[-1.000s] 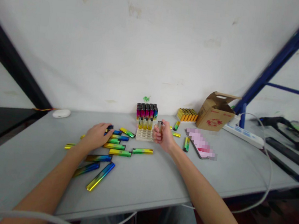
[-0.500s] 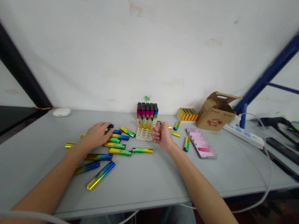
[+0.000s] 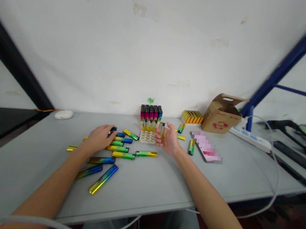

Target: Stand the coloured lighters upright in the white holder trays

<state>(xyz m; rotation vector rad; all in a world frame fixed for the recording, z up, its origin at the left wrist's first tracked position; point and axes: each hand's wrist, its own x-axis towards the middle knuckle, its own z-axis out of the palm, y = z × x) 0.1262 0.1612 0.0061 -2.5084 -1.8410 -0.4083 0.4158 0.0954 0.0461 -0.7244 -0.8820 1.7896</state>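
Observation:
My left hand [image 3: 99,139] rests low over a loose pile of lighters, its fingers closed around the dark blue end of a lighter [image 3: 113,128]. Metallic lighters in yellow-green and yellow-blue [image 3: 103,179] lie around and in front of it. In my right hand [image 3: 170,140] a lighter [image 3: 161,130] stands upright between thumb and fingers, just right of a white tray with holes [image 3: 147,137]. Several yellow lighters [image 3: 149,125] stand in the tray's back row. Behind them is a block of upright pink-purple lighters [image 3: 151,112].
A block of orange-yellow lighters [image 3: 192,117] and an open cardboard box [image 3: 221,117] stand at the back right. A phone [image 3: 205,147], loose lighters [image 3: 191,147] and a power strip [image 3: 250,138] lie to the right. A white case [image 3: 63,114] sits back left; a white cable [image 3: 31,220] crosses the front.
My right hand's fingers have loosened and spread somewhat, so more of the upright lighter shows. The left hand has stayed in place over the pile.

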